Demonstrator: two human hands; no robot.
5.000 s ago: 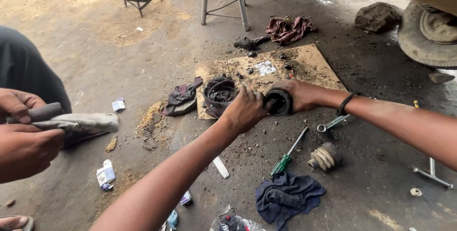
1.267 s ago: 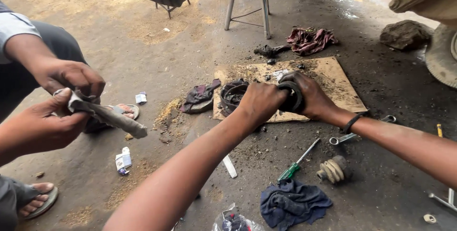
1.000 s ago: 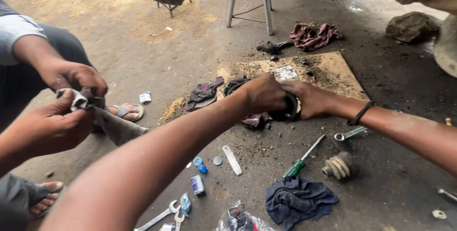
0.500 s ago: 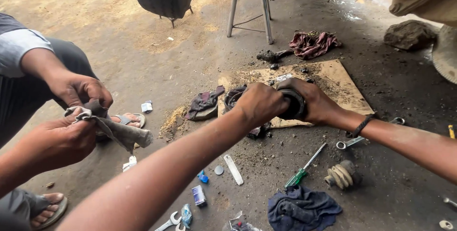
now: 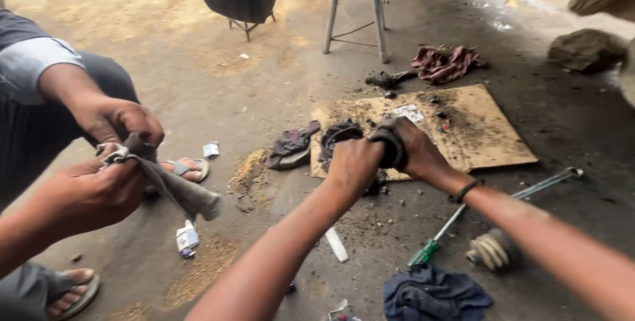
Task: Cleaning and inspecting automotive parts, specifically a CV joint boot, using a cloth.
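Observation:
Both my hands close around a greasy black round metal part held above the floor, in front of a cardboard sheet. My left hand grips its near side. My right hand, with a dark band at the wrist, wraps its far side. Just behind them sits a dirty black cup-shaped part on the cardboard's left edge, next to a dark rag.
At the left another person's hands wipe a shaft with a grey cloth. On the floor lie a green-handled screwdriver, a ribbed rubber boot, a spanner, a blue rag, a maroon rag, small packets, stool legs and a rock.
My hands keep hold of the round part, drawing it slightly nearer and shifting grip; the view has swung a little. The other person goes on rubbing the shaft with the cloth.

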